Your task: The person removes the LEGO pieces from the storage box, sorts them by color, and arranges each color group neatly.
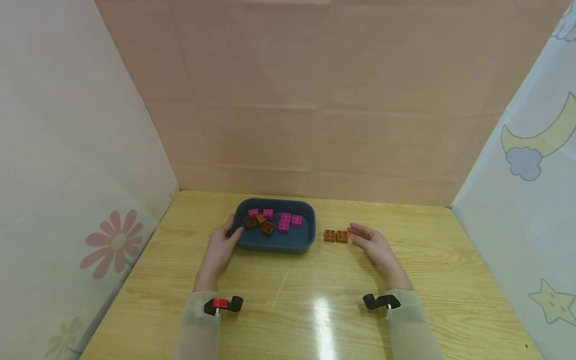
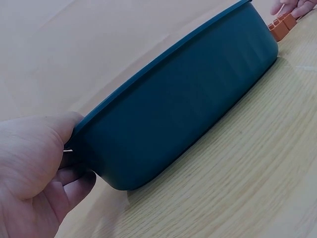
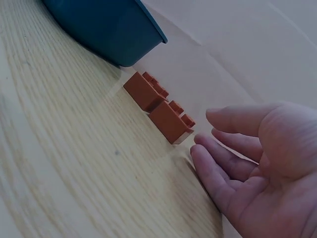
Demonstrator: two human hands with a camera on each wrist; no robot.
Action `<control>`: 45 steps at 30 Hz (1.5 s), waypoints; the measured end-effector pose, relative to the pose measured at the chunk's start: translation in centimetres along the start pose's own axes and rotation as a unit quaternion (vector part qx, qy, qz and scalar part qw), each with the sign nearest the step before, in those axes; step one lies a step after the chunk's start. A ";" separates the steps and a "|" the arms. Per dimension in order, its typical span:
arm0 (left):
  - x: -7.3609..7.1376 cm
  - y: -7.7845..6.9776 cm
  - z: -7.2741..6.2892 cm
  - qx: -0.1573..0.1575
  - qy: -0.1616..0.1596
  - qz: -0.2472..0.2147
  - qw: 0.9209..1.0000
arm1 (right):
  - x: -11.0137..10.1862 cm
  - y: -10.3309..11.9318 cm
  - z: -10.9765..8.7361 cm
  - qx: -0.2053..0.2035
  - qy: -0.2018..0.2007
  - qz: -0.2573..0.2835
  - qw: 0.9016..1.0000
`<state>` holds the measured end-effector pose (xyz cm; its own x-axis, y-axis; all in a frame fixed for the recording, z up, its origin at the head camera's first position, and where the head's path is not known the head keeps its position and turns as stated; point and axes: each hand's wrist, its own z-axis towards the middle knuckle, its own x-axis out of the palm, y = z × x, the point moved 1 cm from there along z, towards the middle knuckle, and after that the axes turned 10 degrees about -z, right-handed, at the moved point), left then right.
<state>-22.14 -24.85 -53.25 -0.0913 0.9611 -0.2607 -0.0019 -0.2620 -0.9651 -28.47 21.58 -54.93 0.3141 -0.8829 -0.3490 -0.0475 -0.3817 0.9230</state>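
Note:
A dark blue tray [image 1: 274, 248] stands on the table, with pink and orange-brown toy building bricks lying in it. My left hand [image 1: 220, 245] holds its left end, thumb over the rim and fingers against the outer wall, as the left wrist view [image 2: 37, 173] also shows. To the right of the tray, two orange-brown building bricks [image 1: 336, 236] sit side by side on the table, studs up. Just right of them is my right hand [image 1: 373, 246], fingers relaxed and holding nothing. In the right wrist view its fingertips [image 3: 200, 148] are close to the nearer brick [image 3: 171, 124].
The wooden table [image 1: 288, 310] ends at a plain beige backdrop [image 1: 315, 150]. Pale printed cloths hang at the left [image 1: 67, 150] and right [image 1: 526, 215]. Inside the tray, pink bricks [image 1: 284, 222] lie to the right of orange-brown ones [image 1: 267, 228].

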 end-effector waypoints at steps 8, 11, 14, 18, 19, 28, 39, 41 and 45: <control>-0.1 0.0 0.3 -0.001 0.002 0.006 1.000 | 0.7 1.7 -0.2 0.003 -0.045 -0.011 0.999; -0.2 -0.2 0.4 -0.003 0.001 0.009 1.000 | 1.5 3.3 -0.3 -0.010 -0.069 -0.032 0.997; -0.3 -0.4 0.4 -0.002 0.002 0.010 1.000 | 2.8 5.2 -0.3 -0.035 -0.083 -0.048 0.995; -0.3 -0.5 0.4 0.002 0.002 0.009 1.000 | 5.5 7.7 0.4 -0.079 -0.090 -0.020 0.993; -0.3 -0.5 0.4 0.003 0.001 0.009 1.000 | 6.4 8.3 0.7 -0.088 -0.087 -0.008 0.992; -0.1 -0.2 0.5 0.000 -0.001 0.008 1.000 | 13.8 12.1 3.6 -0.133 -0.017 -0.034 0.990; 0.0 0.1 0.1 -0.006 0.000 0.009 1.000 | 18.0 12.1 7.0 -0.107 0.030 -0.093 0.989; 0.1 0.1 0.1 -0.007 0.001 0.005 1.000 | 18.1 11.9 7.0 -0.099 0.038 -0.099 0.989; 0.2 0.1 0.0 -0.011 -0.002 0.005 1.000 | 18.2 11.8 7.0 -0.091 0.054 -0.115 0.988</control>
<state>-22.15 -24.73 -53.38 -0.0957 0.9583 -0.2693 0.0200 -0.2687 -0.9630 -29.99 -0.91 -51.48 0.3959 -0.7411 -0.5422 0.2052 -0.5041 0.8389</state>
